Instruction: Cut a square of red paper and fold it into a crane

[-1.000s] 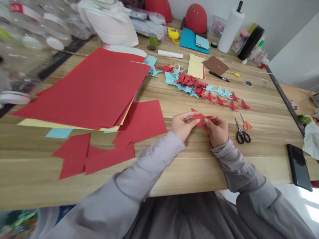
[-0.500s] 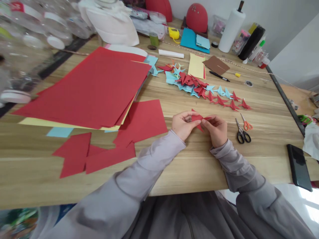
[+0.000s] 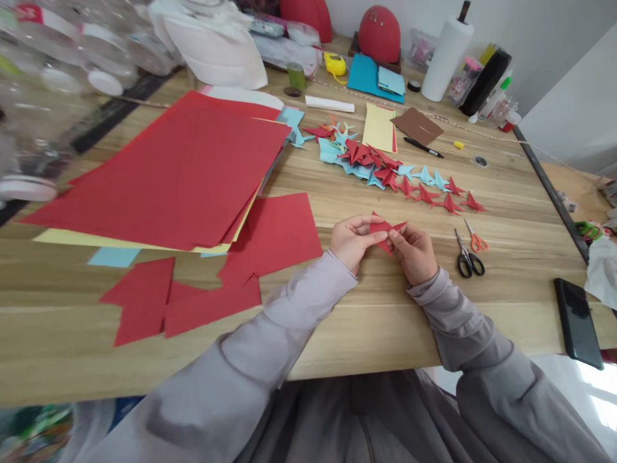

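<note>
A small piece of folded red paper (image 3: pixel 377 227) is held between my two hands above the front middle of the table. My left hand (image 3: pixel 354 239) pinches its left side, thumb in front and fingers behind. At the right side, my right hand (image 3: pixel 415 252) grips the paper near its centre between thumb and fingertips. Pointed red corners stick out above and below the fingers; part of the folds is hidden by them. Beyond my hands lie several folded red paper cranes (image 3: pixel 426 195) and light blue paper cranes (image 3: pixel 425 175) in rows.
Large red sheets (image 3: pixel 178 167) are stacked at left, with cut red pieces (image 3: pixel 212 307) in front. Black-handled scissors (image 3: pixel 470 263) and small orange scissors (image 3: pixel 477 241) lie right of my hands. A phone (image 3: pixel 578 325) rests at the right edge. A black pen (image 3: pixel 424 147) lies farther back.
My right hand has shifted slightly, and more of the red paper's right point now shows above its fingers. My left hand keeps its pinch.
</note>
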Motion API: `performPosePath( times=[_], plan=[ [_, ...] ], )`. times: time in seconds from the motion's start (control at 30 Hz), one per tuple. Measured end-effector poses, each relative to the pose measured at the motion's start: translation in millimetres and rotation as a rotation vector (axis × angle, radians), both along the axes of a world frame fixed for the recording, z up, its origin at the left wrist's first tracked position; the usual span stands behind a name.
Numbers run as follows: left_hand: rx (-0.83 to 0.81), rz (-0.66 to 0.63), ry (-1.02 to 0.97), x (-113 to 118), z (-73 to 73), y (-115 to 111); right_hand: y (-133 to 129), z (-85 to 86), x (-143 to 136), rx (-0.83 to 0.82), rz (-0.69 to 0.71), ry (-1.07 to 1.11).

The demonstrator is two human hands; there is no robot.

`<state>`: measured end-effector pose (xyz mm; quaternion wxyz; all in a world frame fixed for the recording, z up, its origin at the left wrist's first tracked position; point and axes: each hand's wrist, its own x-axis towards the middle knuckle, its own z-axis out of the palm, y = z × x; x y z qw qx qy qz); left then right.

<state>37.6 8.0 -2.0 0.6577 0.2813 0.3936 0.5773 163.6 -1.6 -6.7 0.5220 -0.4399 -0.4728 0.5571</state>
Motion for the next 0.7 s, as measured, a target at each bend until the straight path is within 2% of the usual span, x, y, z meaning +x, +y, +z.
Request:
performPosePath(
  times=[0.2, 0.7],
  plan=[
    [-0.058, -0.067, -0.117, -0.7, 1.7, 0.2, 0.3, 0.7, 0.5, -0.047, 0.035, 0.101],
    [-0.073, -0.115, -0.163, -1.7, 3.9, 0.3, -0.4, 2.5, -0.9, -0.049, 0.032, 0.178]
  ],
)
